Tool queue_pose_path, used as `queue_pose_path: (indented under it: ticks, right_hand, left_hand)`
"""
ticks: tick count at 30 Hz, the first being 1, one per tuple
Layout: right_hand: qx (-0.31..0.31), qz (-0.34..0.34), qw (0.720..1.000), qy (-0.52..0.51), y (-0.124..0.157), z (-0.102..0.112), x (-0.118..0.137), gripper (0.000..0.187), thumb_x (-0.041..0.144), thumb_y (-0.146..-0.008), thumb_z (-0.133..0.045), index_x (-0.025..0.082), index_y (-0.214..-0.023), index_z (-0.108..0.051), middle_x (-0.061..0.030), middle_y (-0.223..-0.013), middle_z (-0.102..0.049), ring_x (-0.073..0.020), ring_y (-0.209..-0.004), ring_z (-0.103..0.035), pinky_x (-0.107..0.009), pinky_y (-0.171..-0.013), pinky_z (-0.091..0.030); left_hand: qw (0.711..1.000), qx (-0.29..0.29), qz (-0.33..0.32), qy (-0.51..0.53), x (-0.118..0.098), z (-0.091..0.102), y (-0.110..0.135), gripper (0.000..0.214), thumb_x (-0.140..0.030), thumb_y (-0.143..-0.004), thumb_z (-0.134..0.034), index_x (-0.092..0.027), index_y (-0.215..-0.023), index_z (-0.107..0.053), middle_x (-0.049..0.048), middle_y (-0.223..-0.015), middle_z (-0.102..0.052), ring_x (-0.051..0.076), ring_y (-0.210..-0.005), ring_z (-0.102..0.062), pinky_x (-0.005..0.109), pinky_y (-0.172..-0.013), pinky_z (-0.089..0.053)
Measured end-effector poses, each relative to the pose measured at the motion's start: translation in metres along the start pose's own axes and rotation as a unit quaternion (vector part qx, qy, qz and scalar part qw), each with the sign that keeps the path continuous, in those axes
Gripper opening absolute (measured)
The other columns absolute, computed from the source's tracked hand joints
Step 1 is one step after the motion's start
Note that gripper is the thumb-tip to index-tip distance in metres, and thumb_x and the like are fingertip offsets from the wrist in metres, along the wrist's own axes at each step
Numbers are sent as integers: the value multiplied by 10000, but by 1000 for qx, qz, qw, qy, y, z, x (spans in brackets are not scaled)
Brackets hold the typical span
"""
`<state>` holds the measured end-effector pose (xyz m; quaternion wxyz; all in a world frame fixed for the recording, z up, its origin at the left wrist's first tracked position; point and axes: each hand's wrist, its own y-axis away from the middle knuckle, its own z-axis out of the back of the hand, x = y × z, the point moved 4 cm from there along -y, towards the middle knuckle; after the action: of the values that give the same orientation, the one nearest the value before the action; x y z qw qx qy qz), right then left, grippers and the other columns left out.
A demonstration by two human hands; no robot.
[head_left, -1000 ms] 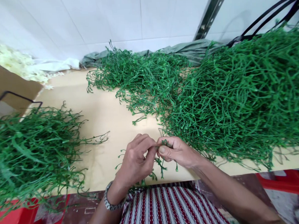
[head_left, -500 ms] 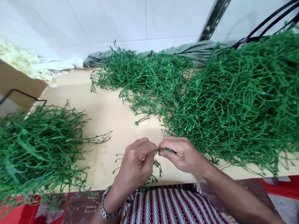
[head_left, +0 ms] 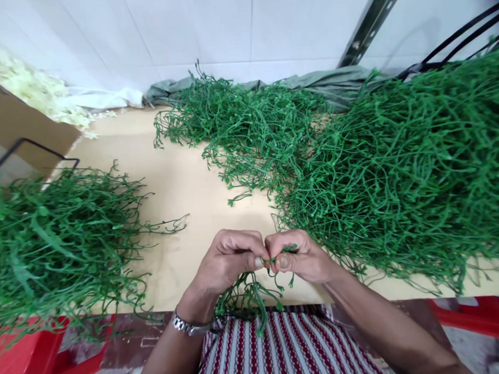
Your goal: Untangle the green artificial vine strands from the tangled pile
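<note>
My left hand (head_left: 228, 262) and my right hand (head_left: 300, 257) meet at the near edge of the table (head_left: 182, 185). Both are closed, thumbs and fingertips pinching a green plastic stem sprig (head_left: 250, 293) between them. Its thin branches hang down below my hands over my striped cloth (head_left: 283, 347). A metal watch (head_left: 188, 325) is on my left wrist. Just to the right of my right hand begins a big heap of green stems (head_left: 403, 168).
A second heap of green stems (head_left: 51, 242) lies at the left over a black wire frame (head_left: 25, 148). A smaller pile of stems (head_left: 242, 126) sits at the back by the tiled wall. Pale petals (head_left: 31, 92) and a cardboard box (head_left: 4, 130) are far left. Red stools (head_left: 28, 366) stand below.
My hands have drawn closer together, knuckles now touching, and the sprig's branches have swung down to hang lower over the striped cloth. The view has shifted slightly.
</note>
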<state>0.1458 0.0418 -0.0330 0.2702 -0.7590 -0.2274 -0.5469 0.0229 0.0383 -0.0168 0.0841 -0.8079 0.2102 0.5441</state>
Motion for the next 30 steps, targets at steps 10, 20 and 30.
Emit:
queue_pose_path:
  ticks: [10,20,30]
  right_hand:
    - [47,-97,992,-59,3,1,-13,318,439,-699,-670,130,-645,-614,-7,-573,-567,-100,-523,-494,-225,-520,-389]
    - [98,7,995,-20,12,1,22,301,416,-800,-572,174,-624,-545,22,-533,-469,-79,-458,-414,-226,-474,-358]
    - [-79,-43,996,0,2,19,20,226,371,-891,-438,194,-752,-427,32,-644,-468,-76,-470,-440,-231,-477,-402]
  left_hand:
    - [998,56,26,27,5,-1,1,138,-312,-579,-763,-180,-612,-736,52,-546,-598,145,-514,-546,285,-508,-415]
    - [994,38,-60,84,7,16,-2,127,-279,-622,-735,-162,-580,-705,21,-502,-532,107,-478,-456,287,-509,-367]
    - [975,-218,-43,-14,-3,28,-4,36,-158,-610,-691,-134,-627,-671,11,-630,-627,56,-469,-475,180,-434,-357]
